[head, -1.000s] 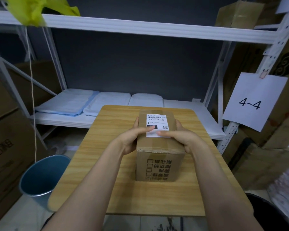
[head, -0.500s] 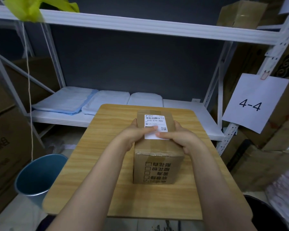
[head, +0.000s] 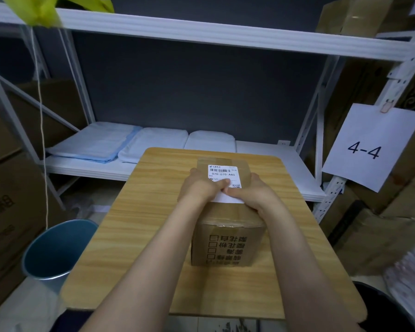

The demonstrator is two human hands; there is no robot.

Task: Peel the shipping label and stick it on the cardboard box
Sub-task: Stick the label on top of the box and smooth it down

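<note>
A brown cardboard box with printed checkboxes on its near face stands on the wooden table. A white shipping label with a barcode lies flat on the box's top. My left hand rests on the box's left top edge, its fingertips pressing on the label's lower middle. My right hand holds the box's right side, with its fingers pressing on the label's near white edge. The two hands hide the label's lower part.
A blue bin stands on the floor left of the table. Behind the table a white metal shelf carries folded white and blue pads. Cardboard boxes stack at both sides. A paper sign reading 4-4 hangs at the right.
Both hands have slid slightly along the label's lower part, pressing it on the box top. The camera has tilted down a little; the box has not visibly moved.
</note>
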